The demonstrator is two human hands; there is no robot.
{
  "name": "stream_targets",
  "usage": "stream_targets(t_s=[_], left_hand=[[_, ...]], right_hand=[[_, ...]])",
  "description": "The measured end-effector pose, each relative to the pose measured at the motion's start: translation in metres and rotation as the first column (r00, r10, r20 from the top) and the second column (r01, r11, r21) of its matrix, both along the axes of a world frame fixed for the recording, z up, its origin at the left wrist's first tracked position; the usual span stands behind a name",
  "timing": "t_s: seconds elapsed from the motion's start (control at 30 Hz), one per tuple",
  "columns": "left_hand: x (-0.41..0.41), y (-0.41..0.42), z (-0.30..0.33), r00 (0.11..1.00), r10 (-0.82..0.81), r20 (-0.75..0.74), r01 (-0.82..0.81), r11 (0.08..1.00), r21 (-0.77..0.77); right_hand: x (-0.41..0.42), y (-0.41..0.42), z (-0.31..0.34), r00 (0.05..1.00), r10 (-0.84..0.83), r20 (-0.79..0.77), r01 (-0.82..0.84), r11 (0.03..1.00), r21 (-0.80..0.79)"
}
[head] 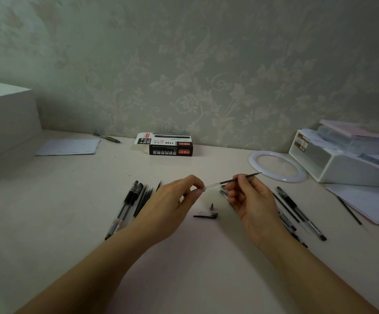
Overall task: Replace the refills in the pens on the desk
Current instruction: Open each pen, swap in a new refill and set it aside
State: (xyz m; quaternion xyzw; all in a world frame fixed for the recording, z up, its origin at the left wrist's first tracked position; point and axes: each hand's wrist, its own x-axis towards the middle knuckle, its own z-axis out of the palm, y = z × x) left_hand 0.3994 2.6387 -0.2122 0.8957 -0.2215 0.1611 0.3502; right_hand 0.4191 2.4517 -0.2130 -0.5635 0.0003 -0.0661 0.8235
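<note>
Two hands: both pinch one refill (233,180) above the desk (70,211)
Left hand (172,205): pinches its clear end
Right hand (249,198): pinches its dark middle — tip up-right
Cap (205,215): on desk, between hands

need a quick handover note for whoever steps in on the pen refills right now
Left hand: pinches the clear end of the refill.
Right hand: grips the same refill mid-length, tip pointing right, above the desk.
Between the hands on the desk: a pen cap and a small nib cone.
Left pile of pens, right group of pens, refill box at the wall.
Done: one pen opened. Which piles are finished cannot be told.
Left: fit the refill, reassemble.
</note>
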Motion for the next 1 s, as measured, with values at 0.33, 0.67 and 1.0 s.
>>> stream_targets(t_s=[0.33,0.67,1.0], left_hand=[[0.0,-0.002,-0.003,1.0,-0.028,0.002,0.028,1.0,0.015],[0.004,0.0,-0.005,1.0,0.018,-0.013,-0.018,1.0,-0.004],[0.005,0.001,-0.009,0.999,0.034,-0.012,-0.033,0.998,0.049]], right_hand=[[-0.005,0.002,-0.001,0.991,0.083,0.105,-0.041,0.935,-0.352],[-0.006,-0.001,-0.012,0.955,0.127,0.267,0.176,0.478,-0.86],[0.0,-0.005,-0.017,0.949,0.141,0.282,0.206,0.399,-0.893]])
